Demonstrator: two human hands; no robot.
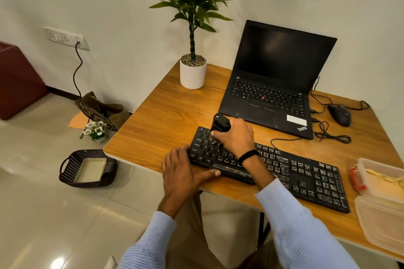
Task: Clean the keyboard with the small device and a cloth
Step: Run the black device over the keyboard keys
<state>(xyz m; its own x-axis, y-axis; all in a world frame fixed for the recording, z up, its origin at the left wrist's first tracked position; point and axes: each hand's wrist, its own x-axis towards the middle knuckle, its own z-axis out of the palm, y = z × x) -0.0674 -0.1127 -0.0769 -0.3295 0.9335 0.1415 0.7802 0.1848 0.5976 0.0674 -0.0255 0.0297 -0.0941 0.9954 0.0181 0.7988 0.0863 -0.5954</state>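
Right hand (235,137) wrapped round small black handheld device (221,123), its brush on black plastic keyboard (306,177), left hand (181,172) flat, steadying keyboard's corner

The right grip (237,137) hides the bottom end of the small device (221,123) and the keys under it on the keyboard (306,172), so where the two meet cannot be seen. The left grip (181,172) covers part of the keyboard's left end. Right of the keyboard, two plastic boxes (381,183) are cut off by the edge. Behind the keyboard, the plant (192,2) loses its top. Many key letters are too small to read.
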